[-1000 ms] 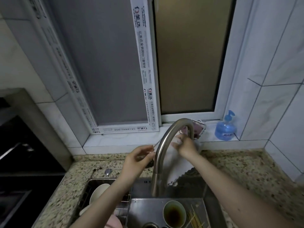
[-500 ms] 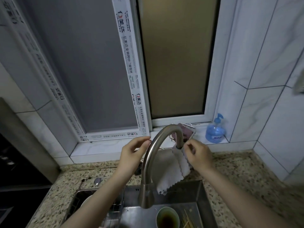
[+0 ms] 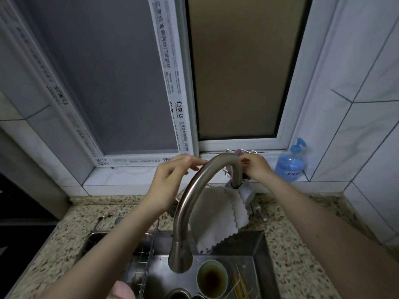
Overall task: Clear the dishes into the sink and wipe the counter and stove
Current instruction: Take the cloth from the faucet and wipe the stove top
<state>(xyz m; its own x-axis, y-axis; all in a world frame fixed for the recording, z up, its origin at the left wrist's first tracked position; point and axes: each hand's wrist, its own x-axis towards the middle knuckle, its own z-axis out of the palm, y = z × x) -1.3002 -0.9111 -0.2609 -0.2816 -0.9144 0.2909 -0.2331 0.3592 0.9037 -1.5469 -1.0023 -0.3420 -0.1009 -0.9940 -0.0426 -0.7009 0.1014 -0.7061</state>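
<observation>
A person's left hand [image 3: 170,180] is raised beside the arch of a curved steel faucet [image 3: 195,203], fingers loosely bent and holding nothing, while the right hand [image 3: 255,169] pinches the top of a pale grey cloth [image 3: 218,221] with scalloped edges, which hangs behind the faucet over the sink [image 3: 244,249]. A speckled granite counter [image 3: 302,244] surrounds the sink, with a blue soap bottle [image 3: 291,167] on the white-tiled window ledge at right.

One head-worn wide-angle view looks forward and down, close over the sink [image 3: 254,251], facing the window [image 3: 235,67] at 12 o'clock. The faucet [image 3: 194,203] rises at centre; granite worktop [image 3: 302,255] spreads toward 4 and 8 o'clock.
</observation>
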